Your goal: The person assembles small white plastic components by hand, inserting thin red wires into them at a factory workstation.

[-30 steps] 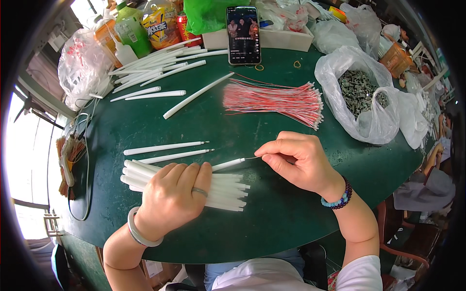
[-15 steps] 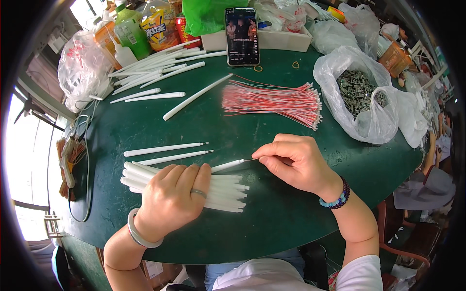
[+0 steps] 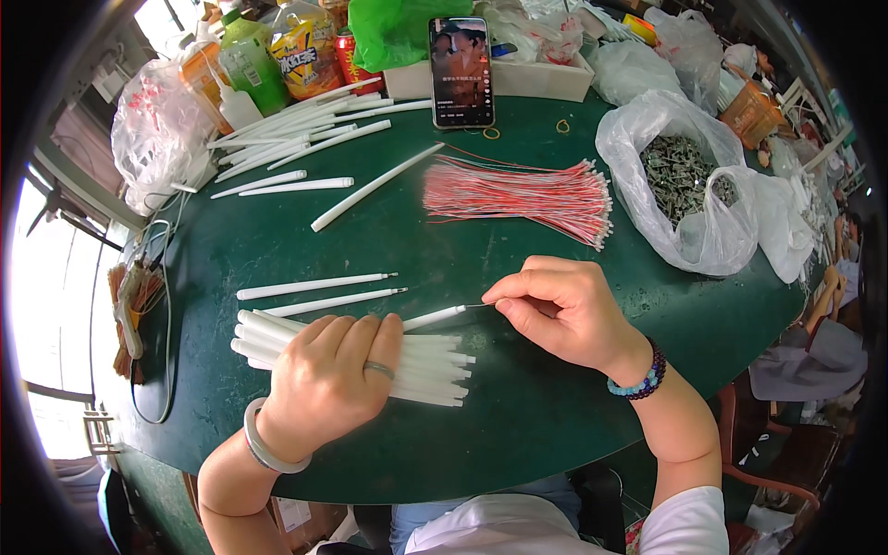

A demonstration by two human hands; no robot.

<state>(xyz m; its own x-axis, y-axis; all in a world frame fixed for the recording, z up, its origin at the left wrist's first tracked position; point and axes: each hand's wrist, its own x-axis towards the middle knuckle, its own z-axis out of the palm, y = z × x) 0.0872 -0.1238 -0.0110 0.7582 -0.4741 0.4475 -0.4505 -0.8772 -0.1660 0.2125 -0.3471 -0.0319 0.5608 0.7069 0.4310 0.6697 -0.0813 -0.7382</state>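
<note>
My left hand [image 3: 338, 379] is closed over a bundle of slim white plastic tubes [image 3: 435, 365] lying on the green table [image 3: 536, 416]. One white tube [image 3: 438, 317] juts out to the right from under its fingers, apart from the bundle. At that tube's tip is a thin wire [image 3: 475, 305], pinched between thumb and forefinger of my right hand [image 3: 573, 314]. Just beyond the bundle lie a white tube with a metal tip [image 3: 317, 286] and a second one like it [image 3: 333, 302]. How the tube is held under my left palm is hidden.
A fan of red and white wires [image 3: 518, 194] lies behind my hands. To the right, a plastic bag [image 3: 638, 203] holds small electronic parts [image 3: 680, 176]. More white tubes [image 3: 305, 129] lie at the back left, near bottles [image 3: 248, 60]. A phone [image 3: 462, 69] stands upright at the back.
Both hands keep their place and grip, with the wire still pinched at the tube's tip. Only the picture on the phone screen differs.
</note>
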